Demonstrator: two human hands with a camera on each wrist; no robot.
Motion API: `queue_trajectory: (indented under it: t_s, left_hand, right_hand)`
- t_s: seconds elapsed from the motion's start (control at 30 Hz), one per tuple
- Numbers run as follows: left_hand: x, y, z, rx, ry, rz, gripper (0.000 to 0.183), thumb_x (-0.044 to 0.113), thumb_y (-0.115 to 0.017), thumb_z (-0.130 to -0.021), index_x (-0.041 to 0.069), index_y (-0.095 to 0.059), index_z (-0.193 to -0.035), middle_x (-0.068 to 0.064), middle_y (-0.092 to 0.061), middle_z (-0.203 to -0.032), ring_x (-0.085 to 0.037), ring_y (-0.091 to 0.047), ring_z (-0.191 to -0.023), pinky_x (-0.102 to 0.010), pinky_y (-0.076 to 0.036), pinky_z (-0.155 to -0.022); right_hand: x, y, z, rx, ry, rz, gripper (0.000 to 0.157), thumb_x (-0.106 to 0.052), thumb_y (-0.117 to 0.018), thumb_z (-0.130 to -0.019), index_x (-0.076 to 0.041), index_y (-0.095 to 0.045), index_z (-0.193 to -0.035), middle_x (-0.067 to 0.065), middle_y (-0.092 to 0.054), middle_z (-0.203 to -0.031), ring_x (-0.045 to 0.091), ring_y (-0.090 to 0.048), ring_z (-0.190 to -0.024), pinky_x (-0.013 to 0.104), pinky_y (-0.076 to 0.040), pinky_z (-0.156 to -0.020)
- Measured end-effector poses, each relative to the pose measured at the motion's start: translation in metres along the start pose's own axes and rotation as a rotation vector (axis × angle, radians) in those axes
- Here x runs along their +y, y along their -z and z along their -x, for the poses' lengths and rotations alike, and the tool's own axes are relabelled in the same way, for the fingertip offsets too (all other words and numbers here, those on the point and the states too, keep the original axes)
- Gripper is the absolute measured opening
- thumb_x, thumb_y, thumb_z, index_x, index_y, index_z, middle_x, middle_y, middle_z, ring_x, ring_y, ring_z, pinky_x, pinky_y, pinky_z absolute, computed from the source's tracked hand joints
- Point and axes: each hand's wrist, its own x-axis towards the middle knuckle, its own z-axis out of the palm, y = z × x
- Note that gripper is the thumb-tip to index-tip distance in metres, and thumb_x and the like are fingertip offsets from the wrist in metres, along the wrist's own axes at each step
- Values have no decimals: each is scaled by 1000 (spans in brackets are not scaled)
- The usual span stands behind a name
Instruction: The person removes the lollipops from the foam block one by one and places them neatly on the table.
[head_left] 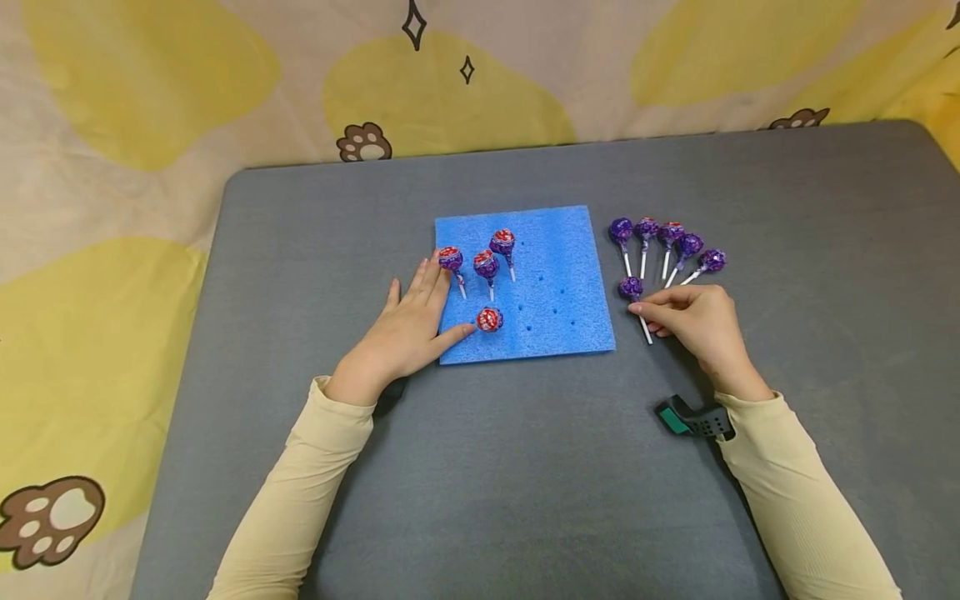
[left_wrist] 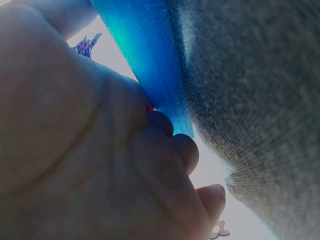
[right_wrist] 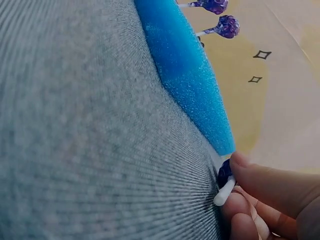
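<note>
A blue foam board (head_left: 540, 275) with small holes lies on the grey table. Several purple-and-red wrapped lollipops, one of them a lollipop (head_left: 486, 265) near the middle of the group, stand by their sticks in its left part. My left hand (head_left: 408, 333) rests on the board's left edge, fingers straight, thumb beside the nearest lollipop (head_left: 490, 319). Right of the board, my right hand (head_left: 701, 325) pinches a purple lollipop (head_left: 631, 288) between thumb and fingers, just below its head. In the right wrist view the white stick (right_wrist: 224, 193) of that lollipop points toward the camera.
Several loose lollipops lie fanned out on the table beyond my right hand, among them a lollipop (head_left: 621, 230) at the left end. A black band with a green face (head_left: 686, 418) is on my right wrist. A patterned yellow cloth (head_left: 450, 92) hangs behind the grey table (head_left: 510, 483).
</note>
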Motion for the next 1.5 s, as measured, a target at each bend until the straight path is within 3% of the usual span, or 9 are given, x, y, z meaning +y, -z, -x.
queue_trajectory:
  t_s: [0.23,0.5,0.73,0.83,0.97,1.07,1.2,1.37,1.5]
  left_hand:
    - [0,2,1,4,-3,-3,85,54,-41,-95,1,-4,-150,-12,14,-156,-25,12,-142,-56,2,-110]
    - [1,-2,-1,13,-4,-6,84,53,-42,-95,1,-6,-150,-11,12,-156,-25,12,-142,-56,2,-110]
    - [5,-5,1,10,-15,0,84,55,-42,-95,2,-8,-150,-10,13,-156,-24,11,-143,-56,1,-110]
    - [5,-3,3,12,-9,-2,83,55,-42,-95,2,-9,-150,-9,14,-156,-25,10,-143,-56,1,-110]
    - [3,0,4,16,0,-4,84,55,-41,-95,2,-9,-150,-9,14,-156,-25,10,-143,-56,1,-110]
    - [5,2,6,22,2,-2,84,56,-41,-95,2,-9,-151,-8,14,-156,-24,10,-143,-56,0,-110]
    - [10,1,7,17,-3,4,83,56,-41,-95,3,-8,-151,-7,15,-156,-23,10,-143,-56,1,-110]
    - [12,1,7,14,-4,0,84,54,-42,-95,2,-8,-150,-9,13,-157,-25,9,-143,-56,0,-110]
    - [6,3,7,18,16,-1,84,54,-42,-95,1,-7,-150,-9,13,-157,-25,9,-143,-55,-1,-110]
  right_hand:
    - [2,3,0,-47,18,-87,27,-14,-74,-83,11,-70,-92,-13,-67,-69,2,-61,-57,18,-51,-54]
    - [8,13,1,-120,-27,-359,7,-3,-71,-83,-2,-75,-89,0,-72,-79,7,-66,-64,21,-53,-60]
    - [-3,18,10,-100,-10,-579,11,6,-68,-82,-1,-74,-88,3,-72,-79,12,-68,-65,22,-53,-59]
    - [-14,9,10,-108,38,-573,10,6,-67,-83,3,-72,-91,3,-72,-80,12,-68,-66,22,-53,-61]
    - [-35,-14,1,-144,87,-461,18,2,-68,-84,13,-66,-98,1,-72,-80,9,-67,-70,22,-54,-64]
    - [-50,-33,-6,-176,95,-391,28,-1,-69,-84,18,-62,-102,-1,-71,-78,7,-66,-70,23,-53,-66]
    - [-65,-53,-14,-210,86,-394,28,0,-68,-84,19,-61,-104,-3,-70,-77,6,-66,-71,23,-54,-67]
    - [-74,-75,-23,-180,101,-390,27,1,-70,-83,15,-64,-104,8,-71,-88,4,-65,-75,22,-53,-71]
    - [-79,-96,-31,-130,162,-376,25,0,-71,-82,12,-66,-104,21,-68,-98,4,-65,-77,20,-51,-73]
